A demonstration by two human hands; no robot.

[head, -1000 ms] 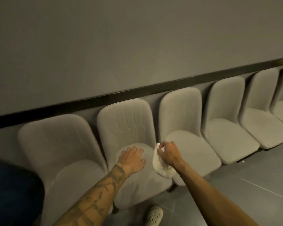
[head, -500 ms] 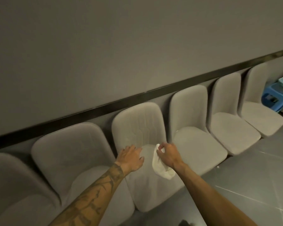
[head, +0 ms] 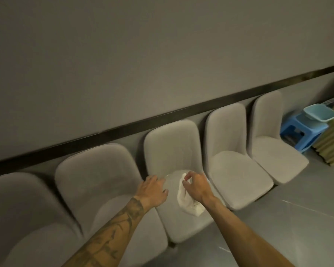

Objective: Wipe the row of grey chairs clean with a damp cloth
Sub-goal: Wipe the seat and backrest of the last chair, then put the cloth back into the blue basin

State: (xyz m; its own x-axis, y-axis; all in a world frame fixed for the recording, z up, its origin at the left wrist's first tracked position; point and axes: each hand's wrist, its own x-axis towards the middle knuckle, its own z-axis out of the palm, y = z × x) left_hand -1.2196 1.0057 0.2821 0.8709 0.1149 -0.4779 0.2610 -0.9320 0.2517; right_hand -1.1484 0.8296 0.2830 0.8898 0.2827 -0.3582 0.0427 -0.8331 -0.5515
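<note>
White cloth (head: 189,202), pinched in my right hand (head: 198,186); left hand (head: 152,189) resting open on middle chair (head: 172,151). Chairs at two o'clock (head: 237,176): judged not yet wiped.

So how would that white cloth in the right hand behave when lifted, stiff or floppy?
Probably floppy: the white cloth droops in folds below the right hand that pinches it. Likely light, since a fingertip pinch seems enough to carry it.
</note>
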